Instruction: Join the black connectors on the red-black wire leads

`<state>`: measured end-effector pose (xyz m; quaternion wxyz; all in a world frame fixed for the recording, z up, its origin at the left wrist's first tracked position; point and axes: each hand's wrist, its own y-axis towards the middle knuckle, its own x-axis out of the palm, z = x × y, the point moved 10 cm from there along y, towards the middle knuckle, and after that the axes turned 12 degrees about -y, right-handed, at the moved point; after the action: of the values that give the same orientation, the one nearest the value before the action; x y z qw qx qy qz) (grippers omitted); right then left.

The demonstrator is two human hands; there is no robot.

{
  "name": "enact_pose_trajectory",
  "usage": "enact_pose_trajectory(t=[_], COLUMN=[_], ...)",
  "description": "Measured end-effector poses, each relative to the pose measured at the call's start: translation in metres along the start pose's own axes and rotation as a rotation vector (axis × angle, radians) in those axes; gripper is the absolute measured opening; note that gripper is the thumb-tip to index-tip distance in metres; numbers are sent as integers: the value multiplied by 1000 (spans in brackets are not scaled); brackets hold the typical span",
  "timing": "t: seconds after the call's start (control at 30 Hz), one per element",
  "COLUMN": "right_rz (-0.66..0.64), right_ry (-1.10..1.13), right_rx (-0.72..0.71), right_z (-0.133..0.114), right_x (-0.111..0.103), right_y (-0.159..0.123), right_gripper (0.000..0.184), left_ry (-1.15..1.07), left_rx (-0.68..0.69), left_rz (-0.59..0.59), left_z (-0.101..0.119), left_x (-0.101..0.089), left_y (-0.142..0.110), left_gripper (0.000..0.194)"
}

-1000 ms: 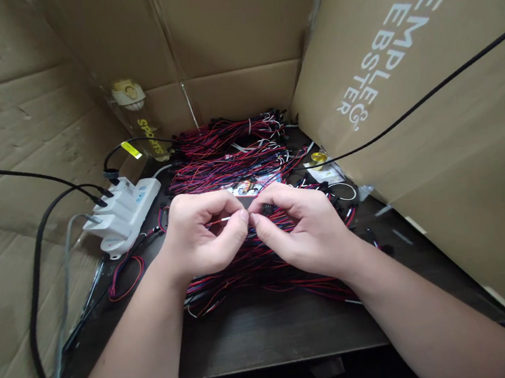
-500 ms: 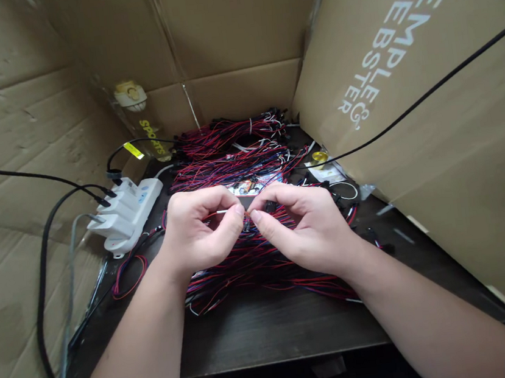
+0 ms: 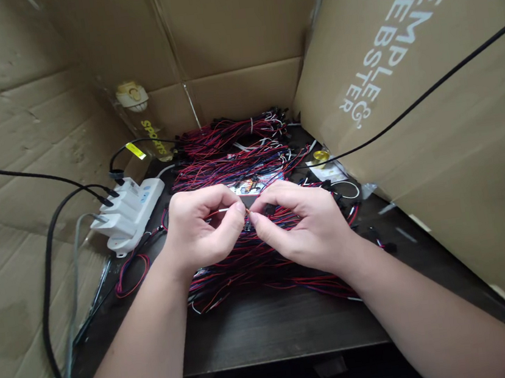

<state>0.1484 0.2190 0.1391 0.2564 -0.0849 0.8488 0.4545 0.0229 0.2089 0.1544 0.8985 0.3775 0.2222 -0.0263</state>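
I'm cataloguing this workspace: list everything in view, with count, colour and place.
wires: uncountable, mostly red and dark, centre
thin wire: one, red and white, centre
wire coil: one, red-purple, left
power strip: one, white, left
cables: several, black and grey, left and right
bottle: one, clear with pale lid, back left
printed sheet: one, multicoloured, centre
round item: one, yellow, right
packet: one, whitish, right
labels: two, yellow, left
cardboard walls: three, brown, left, back, right
tabletop: one, dark, below
left hand: one, bare, centre left, pinching thin wire
right hand: one, bare, centre right, apparently pinching too
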Motion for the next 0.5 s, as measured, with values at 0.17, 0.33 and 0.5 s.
enact_pose_trajectory(t=[0.17, 0.33, 0.5], right_rz=[63, 61, 55], right_ry=[-59, -73, -68], right_rx=[-87, -87, -70], right_z=[-7, -9, -7], right_x=[-4, -5, -3], right_y=[-1, -2, -3], right_gripper=[5, 7, 9], left_ry=[5, 5, 14], left_rx=[-19, -37, -43], left_rz=[-1, 0, 0], left_z=[-3, -5, -5], left_x=[0, 0, 1], left_y=[-1, 0, 1], left_gripper=[18, 17, 17])
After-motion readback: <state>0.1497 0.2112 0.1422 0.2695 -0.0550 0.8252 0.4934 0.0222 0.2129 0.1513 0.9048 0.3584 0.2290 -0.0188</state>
